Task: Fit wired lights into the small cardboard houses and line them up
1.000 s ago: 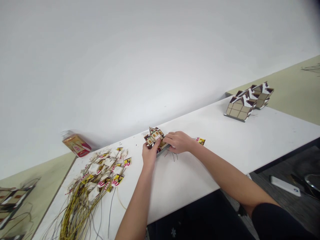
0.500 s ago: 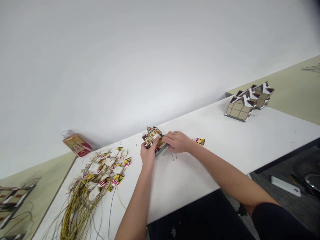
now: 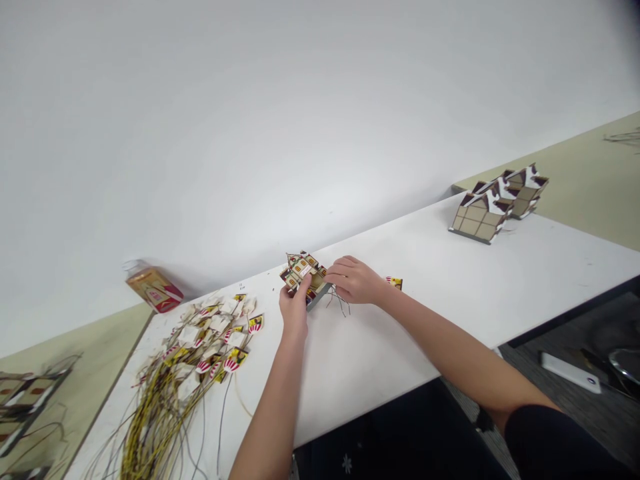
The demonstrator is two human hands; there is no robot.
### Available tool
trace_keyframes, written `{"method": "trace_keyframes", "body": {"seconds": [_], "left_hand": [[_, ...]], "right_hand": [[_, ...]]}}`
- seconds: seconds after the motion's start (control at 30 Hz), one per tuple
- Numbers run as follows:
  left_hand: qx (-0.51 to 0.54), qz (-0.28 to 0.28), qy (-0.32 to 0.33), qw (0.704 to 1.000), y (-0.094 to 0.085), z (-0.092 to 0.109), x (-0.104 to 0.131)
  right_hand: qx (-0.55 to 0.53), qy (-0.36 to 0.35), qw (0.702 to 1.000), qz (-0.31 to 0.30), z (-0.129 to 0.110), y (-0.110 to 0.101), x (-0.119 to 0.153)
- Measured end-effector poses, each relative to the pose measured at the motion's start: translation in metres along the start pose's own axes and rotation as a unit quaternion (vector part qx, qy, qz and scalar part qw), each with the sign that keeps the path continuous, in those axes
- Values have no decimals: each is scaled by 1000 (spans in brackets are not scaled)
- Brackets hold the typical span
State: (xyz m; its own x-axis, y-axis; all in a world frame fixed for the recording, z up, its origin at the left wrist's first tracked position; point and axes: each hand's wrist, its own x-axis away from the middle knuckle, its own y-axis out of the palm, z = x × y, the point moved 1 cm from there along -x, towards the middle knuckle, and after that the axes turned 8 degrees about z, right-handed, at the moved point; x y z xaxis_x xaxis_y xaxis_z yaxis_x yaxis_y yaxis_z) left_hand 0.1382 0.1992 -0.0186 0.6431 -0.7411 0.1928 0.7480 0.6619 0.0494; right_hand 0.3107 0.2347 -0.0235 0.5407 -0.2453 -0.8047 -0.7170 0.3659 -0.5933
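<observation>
Model house [image 3: 303,269]: one, small, decorated front with lit-looking yellow windows and a pale label; held above the white worktop [image 3: 370,347], tilted, grey base towards the wearer.
Left hand [image 3: 294,308]: grips the model house at its left side, thumb on the front; fingers closed around it, partly hidden behind.
Right hand [image 3: 354,280]: at the right edge of the model house, fingers bunched narrow; whether they pinch a small part, cannot be told.
Thin wires [image 3: 343,305]: dark, hanging below the right hand, just beside the model house's base.
Striped piece [image 3: 395,283]: red, white and yellow, right of the model house, partly behind the right wrist.
Heap of small pieces [image 3: 215,327]: striped and pale, left of the model house, on the worktop.
Wire bundle [image 3: 150,420]: yellow and dark, trailing nearward from the heap.
Carton [image 3: 156,289]: orange and red, tilted, well left of the model house.
Snow-roofed houses [image 3: 477,219]: grouped, well right of the model house, pale walls showing.
</observation>
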Motion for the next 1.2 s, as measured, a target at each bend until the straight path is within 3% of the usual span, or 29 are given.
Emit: {"method": "trace_keyframes", "body": {"seconds": [0.3,0.73,1.2], "left_hand": [[-62,-5,81,995,-3,-8,-4],[-150,-5,141,979,-7,-10,-1],[-150,0,127,981,-4,-8,1]], "right_hand": [[61,16,995,-74,-8,1,-5],[66,61,976,-198,-12,-2,-9],[43,90,972,-211,-13,4,-6]]}}
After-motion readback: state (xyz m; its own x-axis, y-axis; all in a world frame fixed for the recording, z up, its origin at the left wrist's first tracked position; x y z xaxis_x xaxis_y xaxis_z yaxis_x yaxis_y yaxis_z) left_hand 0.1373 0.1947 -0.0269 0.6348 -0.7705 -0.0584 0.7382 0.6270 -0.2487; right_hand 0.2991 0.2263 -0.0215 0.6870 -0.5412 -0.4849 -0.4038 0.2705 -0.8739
